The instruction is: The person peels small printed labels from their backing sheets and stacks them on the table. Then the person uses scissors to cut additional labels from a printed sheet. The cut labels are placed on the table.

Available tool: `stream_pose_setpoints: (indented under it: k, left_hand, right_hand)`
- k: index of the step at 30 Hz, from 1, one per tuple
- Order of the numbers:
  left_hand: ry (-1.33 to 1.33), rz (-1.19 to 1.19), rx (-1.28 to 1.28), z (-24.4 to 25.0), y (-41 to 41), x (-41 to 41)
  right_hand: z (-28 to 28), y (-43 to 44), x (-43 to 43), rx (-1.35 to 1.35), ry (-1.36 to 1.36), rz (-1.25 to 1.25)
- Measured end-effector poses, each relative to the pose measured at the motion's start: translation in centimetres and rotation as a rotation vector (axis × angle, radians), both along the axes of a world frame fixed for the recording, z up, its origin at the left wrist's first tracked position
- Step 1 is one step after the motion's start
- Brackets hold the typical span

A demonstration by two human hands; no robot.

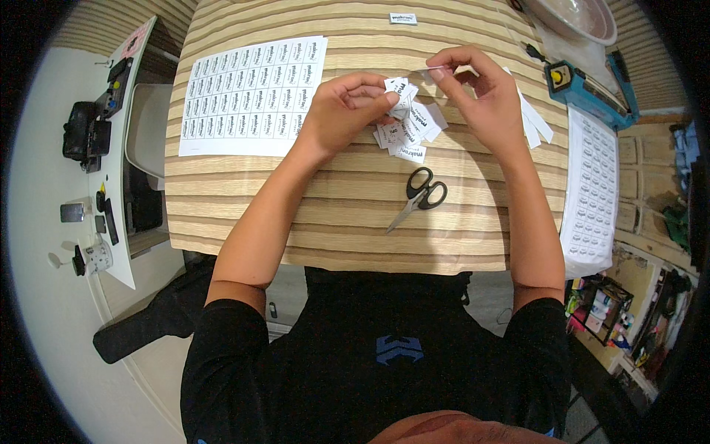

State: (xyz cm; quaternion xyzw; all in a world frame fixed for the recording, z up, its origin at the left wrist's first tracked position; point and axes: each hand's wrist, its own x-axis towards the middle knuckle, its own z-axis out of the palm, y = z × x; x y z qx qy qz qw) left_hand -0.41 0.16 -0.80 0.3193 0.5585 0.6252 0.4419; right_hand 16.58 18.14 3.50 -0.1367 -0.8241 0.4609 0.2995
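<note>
My left hand [352, 108] holds a few small printed paper labels [400, 95] between thumb and fingers. Under and beside them, a loose pile of cut labels [407, 133] lies on the wood-patterned table cover. To the right, my right hand [477, 91] pinches one small paper piece [435, 68], seen nearly edge-on, between thumb and forefinger. Black-handled scissors [420, 195] rest below the pile, their blades towards the lower left. One separate label [403, 19] lies near the top of the table. An uncut sheet of printed labels [249, 100] is left of my left hand.
White paper strips [535, 119] lie beside my right wrist. A blue sealing or laminating device [591, 89] stands at the right, near a round basin [582, 16]. More printed sheets [593, 188] line the right edge. A white desk [119, 222] with small items stands at left.
</note>
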Motion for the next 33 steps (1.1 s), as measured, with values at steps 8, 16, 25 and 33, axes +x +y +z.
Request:
stream_pose_setpoints:
  k: [8,16,25,33]
  left_hand:
    - [-0.037,0.076,-0.006,0.1,0.4,0.1]
    - [-0.022,0.082,0.013,0.2,0.3,0.2]
    - [-0.084,0.04,0.023,0.4,0.1,0.1]
    - [-0.04,0.016,0.02,0.1,0.1,0.0]
  right_hand:
    - [-0.6,-2.0,-0.4,-0.541,-0.184,-0.01]
    - [-1.9,-2.8,-0.9,-0.739,-0.155,-0.039]
    - [-1.6,-3.3,-1.1,-0.759,-0.151,-0.061]
    - [-1.4,-3.7,-1.0,-0.726,-0.105,-0.025]
